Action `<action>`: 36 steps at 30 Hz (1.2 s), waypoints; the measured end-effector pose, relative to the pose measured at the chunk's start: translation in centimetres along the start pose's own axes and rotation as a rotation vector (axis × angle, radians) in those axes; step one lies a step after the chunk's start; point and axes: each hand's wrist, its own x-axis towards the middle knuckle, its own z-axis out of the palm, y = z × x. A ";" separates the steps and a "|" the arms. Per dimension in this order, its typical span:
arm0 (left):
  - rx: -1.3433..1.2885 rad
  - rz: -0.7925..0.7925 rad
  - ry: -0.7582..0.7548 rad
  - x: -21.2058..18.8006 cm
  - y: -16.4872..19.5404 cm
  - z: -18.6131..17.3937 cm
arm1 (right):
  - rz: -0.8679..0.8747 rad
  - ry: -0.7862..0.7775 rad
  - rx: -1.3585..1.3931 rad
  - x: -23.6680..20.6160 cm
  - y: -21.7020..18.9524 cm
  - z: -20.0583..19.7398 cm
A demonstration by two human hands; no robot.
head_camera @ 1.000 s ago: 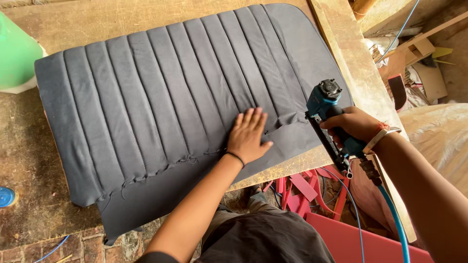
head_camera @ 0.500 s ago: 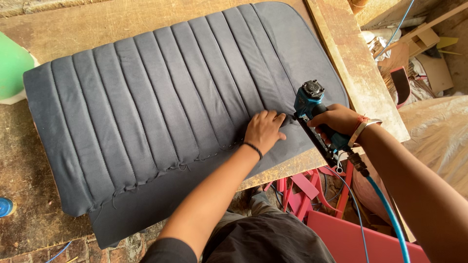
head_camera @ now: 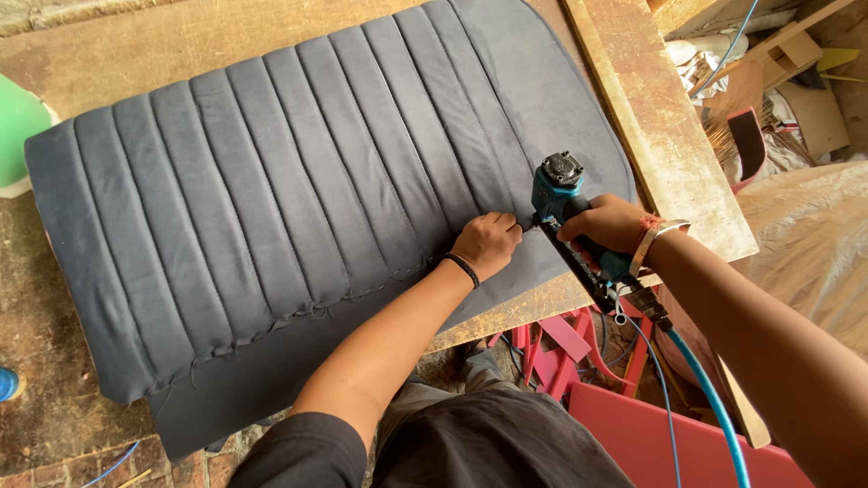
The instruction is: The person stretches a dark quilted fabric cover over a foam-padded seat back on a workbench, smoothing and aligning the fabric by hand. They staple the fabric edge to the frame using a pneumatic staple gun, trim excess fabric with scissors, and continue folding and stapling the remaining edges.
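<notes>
Worn wooden boards form the surface, which fills the upper half of the frame and carries 1 grey channel-stitched upholstery panel. The panel's long axis runs from lower left to upper right; its padded ribs cross that axis, and a flat unpadded flap forms the lower edge. The left hand rests at centre frame where the ribs meet the flap, fingers curled shut, pinching or pressing the fabric; which of the 2 cannot be told. The right hand is wrapped fully around the grip of a teal pneumatic staple gun. The gun nose lies just to the right of the left fingertips, nearly touching, pointed down at the same seam. A blue air hose trails toward the lower right.
</notes>
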 end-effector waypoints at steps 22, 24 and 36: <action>0.114 -0.325 -0.229 -1.9 7.1 -4.3 | -0.069 -0.072 -0.147 -0.6 -3.6 3.7; 0.084 -0.348 -0.203 -2.2 7.0 -4.3 | -0.100 -0.089 -0.166 -0.8 -3.8 4.1; -0.229 -0.331 0.141 -7.6 4.5 -8.8 | -0.092 -0.145 -0.204 -1.6 -5.4 6.2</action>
